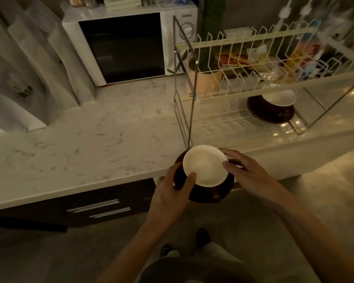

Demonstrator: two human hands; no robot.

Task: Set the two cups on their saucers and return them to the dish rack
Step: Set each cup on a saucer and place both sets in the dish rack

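A dark brown cup with a white inside [205, 165] sits on a dark brown saucer [208, 196], held at the counter's front edge, just in front of the dish rack's left end. My left hand [173, 187] grips the saucer's left side, with the thumb touching the cup's rim. My right hand [246, 172] holds the right side, fingers against the cup. A second cup [279, 100] rests on its saucer [271, 115] on the lower shelf of the two-tier wire dish rack [243, 58].
A white microwave [127, 45] stands at the back of the marble counter [90, 144]. A pink pot [202, 80] sits behind the rack's left end. Dark drawers [98, 209] lie below the counter edge. My feet show on the floor.
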